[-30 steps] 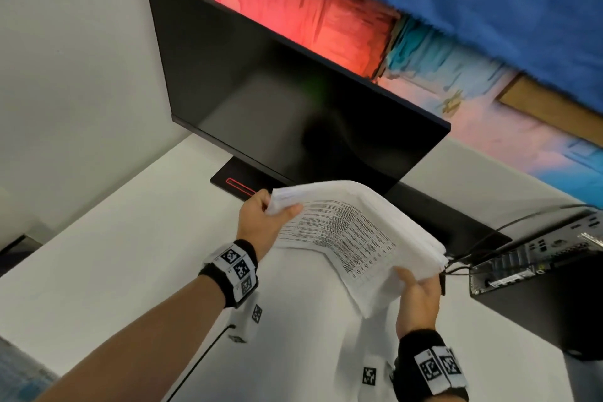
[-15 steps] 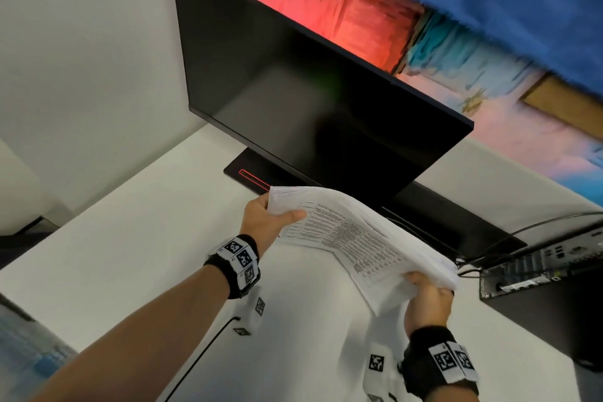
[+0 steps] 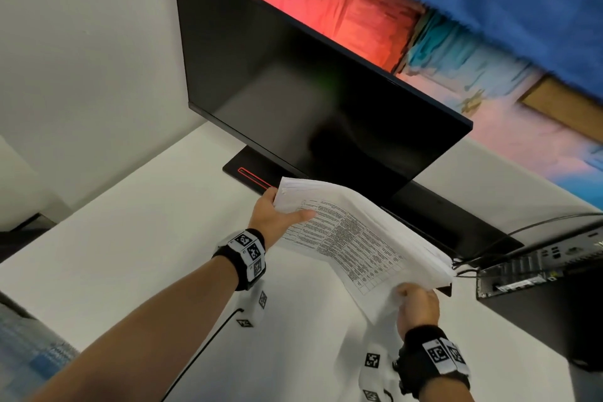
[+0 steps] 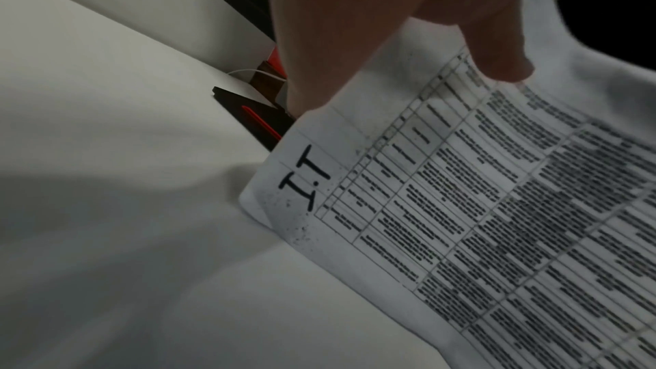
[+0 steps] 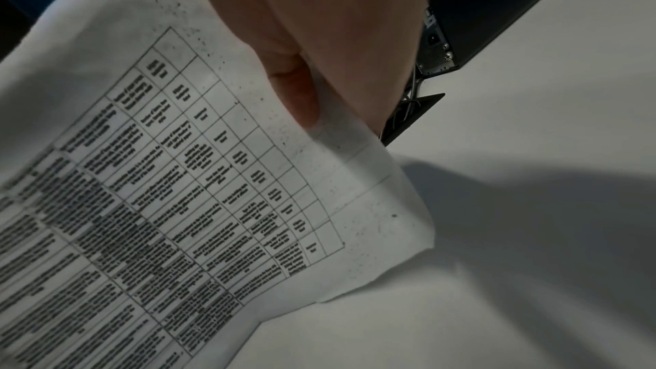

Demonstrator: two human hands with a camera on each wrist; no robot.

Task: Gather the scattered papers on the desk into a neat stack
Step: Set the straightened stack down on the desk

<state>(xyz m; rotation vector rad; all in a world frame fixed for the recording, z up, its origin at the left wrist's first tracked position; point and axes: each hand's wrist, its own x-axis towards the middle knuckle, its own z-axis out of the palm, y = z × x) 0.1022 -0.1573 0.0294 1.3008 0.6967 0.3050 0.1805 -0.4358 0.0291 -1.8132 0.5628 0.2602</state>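
A stack of white papers printed with tables is held above the white desk, in front of the monitor. My left hand grips its left end, thumb lying on the top sheet. My right hand grips the right end, fingers curled under. In the left wrist view the thumb presses the top sheet, marked "I.T". In the right wrist view the thumb pinches the sheet's corner. The stack sags in the middle and its lower edge hangs toward the desk.
A black monitor on a black stand with a red stripe stands behind the papers. A black computer case with cables sits at the right. White walls close the left side; a colourful mural is behind.
The papers stay in both hands and have tipped a little, with the right end lower. My right hand has curled tighter round that end. The head view has shifted slightly.
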